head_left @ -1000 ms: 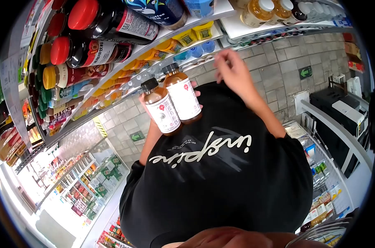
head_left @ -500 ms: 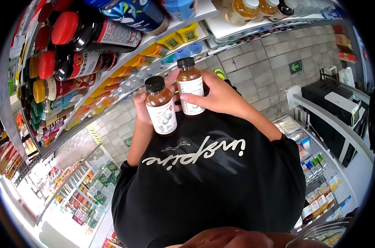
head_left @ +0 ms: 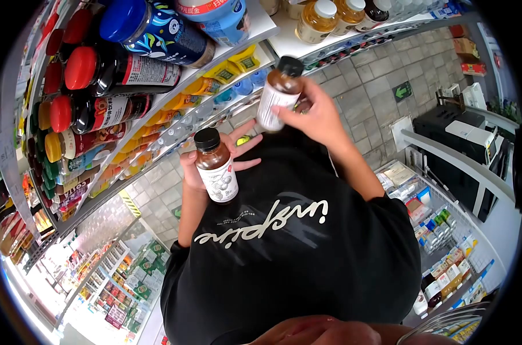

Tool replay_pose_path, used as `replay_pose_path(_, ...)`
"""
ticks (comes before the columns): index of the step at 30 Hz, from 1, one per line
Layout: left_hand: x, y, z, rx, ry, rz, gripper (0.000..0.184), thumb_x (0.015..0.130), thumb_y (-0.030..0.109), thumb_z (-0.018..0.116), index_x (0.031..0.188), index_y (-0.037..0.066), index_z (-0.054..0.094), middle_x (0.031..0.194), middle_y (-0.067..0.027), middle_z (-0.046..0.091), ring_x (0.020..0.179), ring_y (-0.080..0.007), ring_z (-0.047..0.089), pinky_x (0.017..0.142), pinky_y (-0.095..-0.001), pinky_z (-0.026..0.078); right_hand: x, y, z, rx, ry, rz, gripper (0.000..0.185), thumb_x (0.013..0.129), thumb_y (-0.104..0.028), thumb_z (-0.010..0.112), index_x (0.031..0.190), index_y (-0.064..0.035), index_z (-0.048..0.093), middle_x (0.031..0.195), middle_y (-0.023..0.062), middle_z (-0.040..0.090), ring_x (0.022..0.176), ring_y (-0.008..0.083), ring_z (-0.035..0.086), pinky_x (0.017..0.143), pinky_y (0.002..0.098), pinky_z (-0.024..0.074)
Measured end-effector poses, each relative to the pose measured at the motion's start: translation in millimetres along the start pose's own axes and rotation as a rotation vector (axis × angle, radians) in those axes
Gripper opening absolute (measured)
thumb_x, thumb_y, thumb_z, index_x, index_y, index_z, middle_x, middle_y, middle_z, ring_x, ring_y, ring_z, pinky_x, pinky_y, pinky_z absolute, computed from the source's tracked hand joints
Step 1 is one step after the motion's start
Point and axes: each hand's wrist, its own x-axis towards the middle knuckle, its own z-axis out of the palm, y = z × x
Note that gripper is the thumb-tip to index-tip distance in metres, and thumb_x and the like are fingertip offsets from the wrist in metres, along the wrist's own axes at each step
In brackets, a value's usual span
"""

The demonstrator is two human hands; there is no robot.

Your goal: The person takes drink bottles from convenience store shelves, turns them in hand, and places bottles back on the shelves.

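Bottles [head_left: 218, 179], one in each hand [head_left: 317, 119]

A: How bright is it?

B: Bright overall, with the lower left burnt out to white; the strongest light lies on that side. The grey tiled floor [head_left: 364, 86] is evenly lit.

A: Any dark parts?

B: The black cloth sweatshirt [head_left: 289, 276] swallows most of its folds. Small glints sit on the glossy dark jar with a red lid [head_left: 114, 75].

A: Is it sharp?

B: Partly. The lower amber bottle with a black cap and white label [head_left: 218, 179] is fairly crisp; the upper amber bottle with the same colours [head_left: 277, 104] is smeared by motion blur.

A: And the edges?

B: Fisheye: the grey metal bar [head_left: 462, 163] bows, and black rounds off the corners.
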Motion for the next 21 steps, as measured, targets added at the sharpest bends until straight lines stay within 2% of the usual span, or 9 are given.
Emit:
replay_pose_path(1, -1, 0, 1, -0.016, -0.002, -0.017, 0.074, 0.074, 0.062, 0.07, 0.108, -0.003, 0.064, 0.167, -0.033, 0.014, 0.154, -0.0506, 0.018, 0.114, -0.0751, 0.025, 9, -6, -2, -0.118, 0.081, -0.069, 0.059, 0.078, -0.022, 0.09, 0.123, 0.0008, 0.06, 0.107, 0.0065, 0.073, 0.087, 0.0122, 0.068, 0.079, 0.028, 0.0549)
replay_pose_path(2, -1, -3, 4, -0.027, 0.024, 0.011, 0.073, 0.074, 0.064, 0.069, 0.107, -0.001, 0.066, 0.165, -0.036, 0.017, 0.151, -0.0564, 0.022, 0.115, -0.0728, 0.027, 19, -5, -4, -0.164, 0.161, -0.134, 0.059, 0.078, -0.023, 0.09, 0.123, 0.0008, 0.06, 0.107, 0.0076, 0.073, 0.087, 0.0127, 0.069, 0.078, 0.0283, 0.0551)
replay_pose_path(5, -2, -2, 11, 0.029, 0.069, -0.021, 0.07, 0.072, 0.063, 0.071, 0.105, 0.002, 0.069, 0.163, -0.0398, 0.016, 0.147, -0.0607, 0.027, 0.113, -0.074, 0.028, 53, 3, -8, -0.245, 0.303, -0.281, 0.061, 0.078, -0.027, 0.089, 0.124, -0.0003, 0.058, 0.107, 0.0116, 0.072, 0.086, 0.0171, 0.07, 0.076, 0.0312, 0.0561)
replay_pose_path(7, -2, -2, 17, 0.043, 0.075, -0.022, 0.069, 0.073, 0.063, 0.071, 0.106, 0.003, 0.069, 0.162, -0.0406, 0.019, 0.144, -0.0626, 0.03, 0.114, -0.0722, 0.029, 73, 2, -12, -0.615, 0.459, -0.423, 0.063, 0.078, -0.03, 0.088, 0.125, -0.0019, 0.058, 0.112, 0.0131, 0.069, 0.088, 0.0219, 0.07, 0.075, 0.0346, 0.0568)
replay_pose_path(8, -2, -2, 19, 0.058, 0.071, -0.022, 0.068, 0.073, 0.064, 0.071, 0.105, 0.003, 0.069, 0.162, -0.0411, 0.019, 0.144, -0.0631, 0.03, 0.114, -0.0719, 0.029, 84, 14, -15, -0.653, 0.469, -0.436, 0.065, 0.078, -0.032, 0.087, 0.126, -0.002, 0.057, 0.112, 0.0138, 0.065, 0.09, 0.0262, 0.068, 0.075, 0.0376, 0.057)
replay_pose_path(12, -6, -4, 20, 0.084, 0.074, -0.011, 0.069, 0.075, 0.067, 0.069, 0.104, 0.004, 0.068, 0.16, -0.0427, 0.021, 0.141, -0.0646, 0.034, 0.113, -0.0715, 0.03, 102, 24, -14, -0.709, 0.456, -0.388, 0.066, 0.079, -0.032, 0.087, 0.129, -0.0014, 0.056, 0.111, 0.0137, 0.064, 0.091, 0.0285, 0.068, 0.077, 0.0392, 0.0571)
replay_pose_path(18, -11, -8, 15, 0.07, 0.112, 0.008, 0.07, 0.076, 0.071, 0.066, 0.104, 0.007, 0.066, 0.158, -0.0433, 0.026, 0.138, -0.0641, 0.039, 0.113, -0.0714, 0.031, 106, 33, -5, -0.738, 0.501, -0.469, 0.075, 0.083, -0.03, 0.084, 0.139, 0.0004, 0.045, 0.121, 0.0226, 0.058, 0.105, 0.0432, 0.066, 0.083, 0.0465, 0.0576)
replay_pose_path(19, -12, -8, 15, 0.068, 0.114, 0.008, 0.07, 0.076, 0.071, 0.066, 0.104, 0.007, 0.066, 0.158, -0.0433, 0.026, 0.138, -0.0641, 0.039, 0.113, -0.0714, 0.031, 106, 35, -5, -0.739, 0.499, -0.468, 0.075, 0.083, -0.03, 0.084, 0.139, 0.0004, 0.045, 0.121, 0.0226, 0.058, 0.105, 0.0432, 0.066, 0.083, 0.0465, 0.0576)
replay_pose_path(21, -13, -9, 15, -0.007, 0.127, 0.017, 0.07, 0.074, 0.064, 0.066, 0.104, 0.0, 0.066, 0.156, -0.0435, 0.03, 0.136, -0.0638, 0.042, 0.114, -0.0661, 0.034, 105, 44, -3, -0.684, 0.521, -0.492, 0.075, 0.084, -0.027, 0.085, 0.138, 0.0025, 0.043, 0.122, 0.0235, 0.057, 0.106, 0.0437, 0.065, 0.084, 0.0466, 0.0577)
